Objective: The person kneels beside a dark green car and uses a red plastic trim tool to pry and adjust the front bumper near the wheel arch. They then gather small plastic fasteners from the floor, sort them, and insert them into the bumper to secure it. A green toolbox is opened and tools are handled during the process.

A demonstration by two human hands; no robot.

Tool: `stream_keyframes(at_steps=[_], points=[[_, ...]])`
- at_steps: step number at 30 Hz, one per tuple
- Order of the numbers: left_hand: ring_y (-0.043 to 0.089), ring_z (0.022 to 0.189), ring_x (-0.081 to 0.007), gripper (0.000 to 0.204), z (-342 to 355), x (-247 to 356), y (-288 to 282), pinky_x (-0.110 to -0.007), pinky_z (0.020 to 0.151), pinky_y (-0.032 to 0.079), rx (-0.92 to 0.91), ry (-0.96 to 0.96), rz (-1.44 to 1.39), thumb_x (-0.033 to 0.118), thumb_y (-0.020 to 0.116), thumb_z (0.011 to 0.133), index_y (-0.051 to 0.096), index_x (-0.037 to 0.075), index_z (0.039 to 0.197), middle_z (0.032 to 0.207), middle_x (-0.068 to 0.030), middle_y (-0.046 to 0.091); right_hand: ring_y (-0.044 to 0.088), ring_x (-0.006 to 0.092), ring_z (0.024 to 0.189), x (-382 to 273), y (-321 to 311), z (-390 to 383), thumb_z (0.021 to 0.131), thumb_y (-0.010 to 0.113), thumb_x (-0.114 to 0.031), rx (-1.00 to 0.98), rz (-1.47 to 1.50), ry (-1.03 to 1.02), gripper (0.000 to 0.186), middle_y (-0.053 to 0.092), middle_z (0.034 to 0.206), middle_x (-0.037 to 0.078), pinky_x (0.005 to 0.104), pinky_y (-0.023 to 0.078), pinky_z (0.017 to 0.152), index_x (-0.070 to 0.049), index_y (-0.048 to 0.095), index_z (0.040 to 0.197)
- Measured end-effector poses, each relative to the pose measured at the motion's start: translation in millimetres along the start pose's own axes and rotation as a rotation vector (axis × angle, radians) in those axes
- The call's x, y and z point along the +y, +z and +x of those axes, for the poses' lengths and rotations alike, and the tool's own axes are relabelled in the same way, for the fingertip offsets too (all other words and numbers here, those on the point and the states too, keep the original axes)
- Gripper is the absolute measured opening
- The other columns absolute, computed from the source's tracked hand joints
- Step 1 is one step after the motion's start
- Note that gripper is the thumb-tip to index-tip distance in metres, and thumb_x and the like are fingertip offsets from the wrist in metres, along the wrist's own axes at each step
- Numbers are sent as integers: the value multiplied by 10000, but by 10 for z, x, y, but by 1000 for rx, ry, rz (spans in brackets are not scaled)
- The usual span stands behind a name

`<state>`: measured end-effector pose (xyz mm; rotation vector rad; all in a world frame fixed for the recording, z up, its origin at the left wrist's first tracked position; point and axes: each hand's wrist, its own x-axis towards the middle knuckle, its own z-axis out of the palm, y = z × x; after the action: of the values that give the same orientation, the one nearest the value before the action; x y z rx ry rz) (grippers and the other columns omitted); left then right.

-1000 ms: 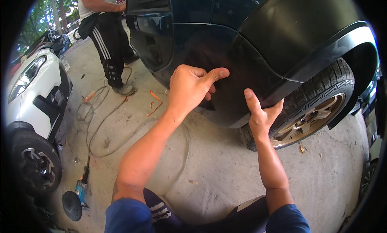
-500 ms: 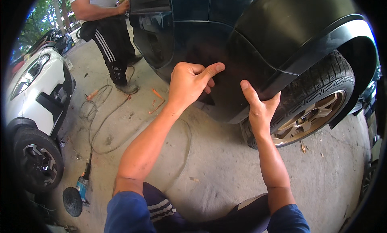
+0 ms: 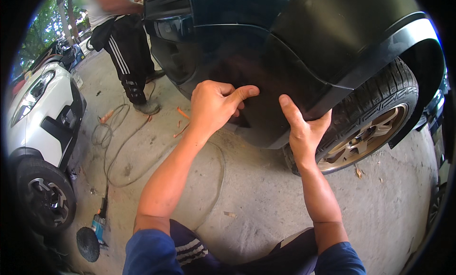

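The dark bumper (image 3: 266, 94) of a car fills the upper middle, its lower corner meeting the wheel arch. My left hand (image 3: 214, 104) is at its lower face, fingers curled in and thumb stretched to the right close to the dark surface. What those fingers hold, if anything, is hidden. On the bumper's lower edge beside the wheel, my right hand (image 3: 303, 125) is closed, thumb up against the outer face and the other fingers mostly out of sight behind. A tyre (image 3: 380, 87) with a bronze wheel stands just right of that hand.
A corded polisher (image 3: 97, 225) with a black pad lies on the concrete at lower left, its cable (image 3: 108, 165) looping across the floor. A white car (image 3: 45, 118) stands at far left. Another person in striped black trousers (image 3: 121, 51) stands at upper left.
My left hand has shifted slightly left and down across the bumper, its fingers still curled. My right hand keeps its hold on the edge. The other person's arm has moved up and left.
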<state>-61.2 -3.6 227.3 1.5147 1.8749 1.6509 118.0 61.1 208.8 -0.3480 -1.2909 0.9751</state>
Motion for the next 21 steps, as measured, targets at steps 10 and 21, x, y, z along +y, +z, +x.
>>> stream_keyframes(at_steps=[10,21], points=[[443,417,-72,542,-39,222,107,-265,424,312,151,275,223,458,841,843,679,24,561,455,-19,546,641,170,1029,-101,7,2,807,876,-111,-24,39,65,601,662,1156,89,302,516,929,15,535,1284],[541,446,-68,242,59,102,159,-240,431,388,164,317,161,235,802,905,809,40,762,524,-31,631,619,176,1074,-85,5,-21,820,873,-123,-24,76,56,704,638,1202,91,324,506,955,3,465,1380]])
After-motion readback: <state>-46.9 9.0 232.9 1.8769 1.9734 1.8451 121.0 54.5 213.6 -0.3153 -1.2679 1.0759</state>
